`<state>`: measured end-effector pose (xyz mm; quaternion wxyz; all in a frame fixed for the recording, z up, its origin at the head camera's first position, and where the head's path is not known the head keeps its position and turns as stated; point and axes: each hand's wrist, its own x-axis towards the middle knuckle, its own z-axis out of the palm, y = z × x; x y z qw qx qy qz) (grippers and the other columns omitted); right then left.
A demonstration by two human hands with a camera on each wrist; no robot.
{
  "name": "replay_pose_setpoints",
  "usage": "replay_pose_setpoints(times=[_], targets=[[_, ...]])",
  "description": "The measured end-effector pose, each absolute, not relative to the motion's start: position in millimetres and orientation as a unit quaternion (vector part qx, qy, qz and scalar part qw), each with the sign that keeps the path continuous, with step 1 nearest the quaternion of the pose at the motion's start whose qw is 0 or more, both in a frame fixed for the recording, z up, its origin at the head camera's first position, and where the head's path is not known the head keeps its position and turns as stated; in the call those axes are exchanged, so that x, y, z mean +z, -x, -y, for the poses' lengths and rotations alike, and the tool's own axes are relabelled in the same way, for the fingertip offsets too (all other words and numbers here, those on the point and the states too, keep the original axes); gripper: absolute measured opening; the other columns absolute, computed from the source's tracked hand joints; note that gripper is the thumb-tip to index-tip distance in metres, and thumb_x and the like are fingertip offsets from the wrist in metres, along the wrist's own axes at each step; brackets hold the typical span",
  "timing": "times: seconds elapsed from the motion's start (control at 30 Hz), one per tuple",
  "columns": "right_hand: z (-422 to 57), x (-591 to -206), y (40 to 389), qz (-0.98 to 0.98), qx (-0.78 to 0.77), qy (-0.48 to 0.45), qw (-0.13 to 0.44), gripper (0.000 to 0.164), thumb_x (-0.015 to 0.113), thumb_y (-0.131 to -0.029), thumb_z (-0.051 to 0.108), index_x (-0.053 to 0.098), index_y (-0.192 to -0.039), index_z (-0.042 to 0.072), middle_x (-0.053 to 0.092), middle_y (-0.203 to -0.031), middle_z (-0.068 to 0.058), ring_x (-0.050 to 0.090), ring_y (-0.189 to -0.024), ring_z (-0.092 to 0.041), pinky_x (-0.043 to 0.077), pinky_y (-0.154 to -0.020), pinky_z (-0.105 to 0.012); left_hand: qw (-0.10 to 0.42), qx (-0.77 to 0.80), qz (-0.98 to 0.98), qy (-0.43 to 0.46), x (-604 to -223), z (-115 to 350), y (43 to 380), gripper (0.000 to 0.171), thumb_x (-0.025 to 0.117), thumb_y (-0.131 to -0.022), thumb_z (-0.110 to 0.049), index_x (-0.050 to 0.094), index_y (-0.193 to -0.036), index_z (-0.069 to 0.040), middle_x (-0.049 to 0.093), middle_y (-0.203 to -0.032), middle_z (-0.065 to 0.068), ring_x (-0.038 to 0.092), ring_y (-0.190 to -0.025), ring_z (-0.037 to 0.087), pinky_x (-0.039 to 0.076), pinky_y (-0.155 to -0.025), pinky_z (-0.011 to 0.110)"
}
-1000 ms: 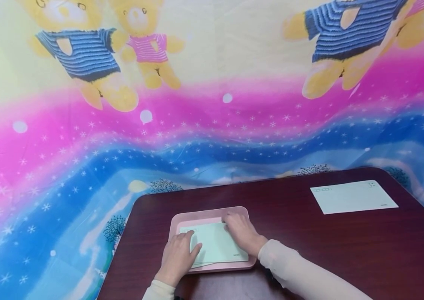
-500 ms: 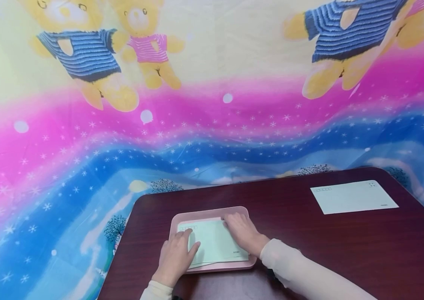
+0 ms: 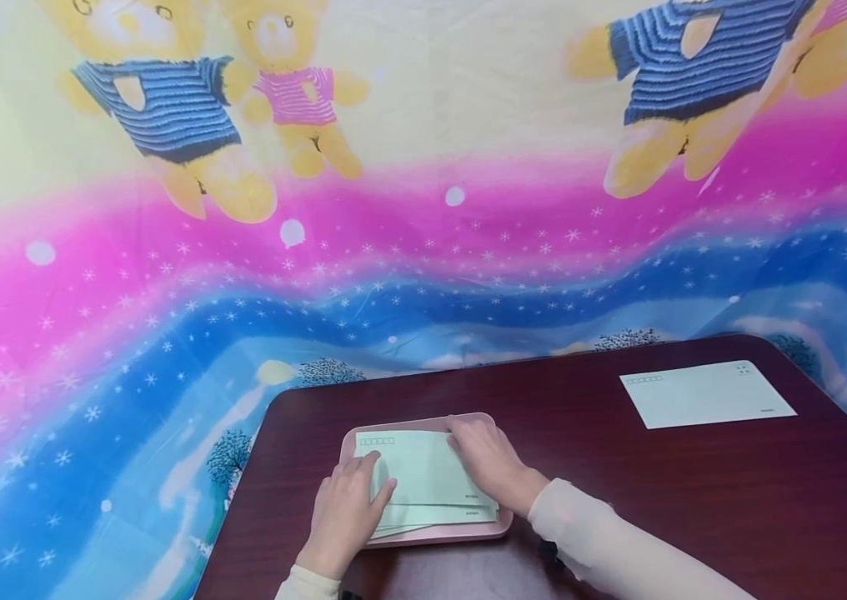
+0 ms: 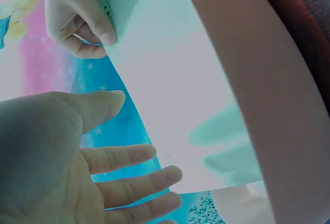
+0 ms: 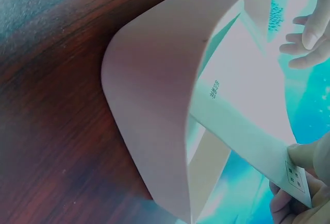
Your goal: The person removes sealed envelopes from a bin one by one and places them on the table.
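A pale green envelope (image 3: 423, 471) is raised at its far edge above more envelopes (image 3: 442, 517) in a pink tray (image 3: 461, 531). At its far right corner, my right hand (image 3: 489, 465) pinches it between thumb and fingers, which the right wrist view shows near the printed stamp box (image 5: 294, 176). My left hand (image 3: 344, 510) is at the envelope's left side. In the left wrist view its fingers (image 4: 126, 188) are spread and nearly straight by the envelope's edge, with fingertips close to or touching it.
Another pale envelope (image 3: 704, 396) lies flat at the back right of the dark wooden table (image 3: 664, 500). A patterned cloth (image 3: 408, 250) with printed bears hangs right behind the table's far edge.
The top envelope has been lifted and shifted away from me, so the one beneath shows along its near edge. My right hand moved slightly with it; the left drew slightly left.
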<state>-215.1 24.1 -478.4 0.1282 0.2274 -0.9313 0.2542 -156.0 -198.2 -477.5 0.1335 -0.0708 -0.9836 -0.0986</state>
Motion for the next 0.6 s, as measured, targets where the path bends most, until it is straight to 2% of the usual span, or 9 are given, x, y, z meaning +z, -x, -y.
replay_pose_setpoints(times=[0.17,0.43,0.6], targets=[[-27.8,-472.9,212.3,0.924,0.264,-0.232,0.150,0.012,0.070,-0.093,0.009,0.060,-0.089,0.015,0.064,-0.073,0.004,0.065,-0.077,-0.018,0.052,-0.064,-0.035,0.140,-0.100,0.982,0.073,-472.7,198.3,152.4,0.044,0.072,-0.092,-0.037,0.068,-0.124,-0.007,0.074,-0.114,0.011,0.068,-0.098,0.032,0.053,-0.076,0.048],[-32.6,-466.0,210.7,0.920,0.279,-0.234,0.143,0.008,0.068,-0.095,0.011,0.062,-0.094,0.015,0.065,-0.077,0.005,0.060,-0.070,-0.010,0.048,-0.062,-0.029,0.148,-0.096,0.982,0.072,-466.7,197.9,149.8,0.045,0.071,-0.092,-0.038,0.067,-0.126,-0.008,0.073,-0.118,0.010,0.068,-0.104,0.030,0.053,-0.078,0.047],[-34.9,-460.4,207.8,0.913,0.298,-0.233,0.154,0.006,0.068,-0.095,0.011,0.065,-0.097,0.017,0.071,-0.084,0.005,0.065,-0.074,-0.011,0.051,-0.065,-0.030,0.151,-0.099,0.981,0.074,-462.7,197.2,147.6,0.046,0.072,-0.092,-0.038,0.067,-0.126,-0.008,0.073,-0.120,0.010,0.067,-0.108,0.031,0.053,-0.080,0.048]])
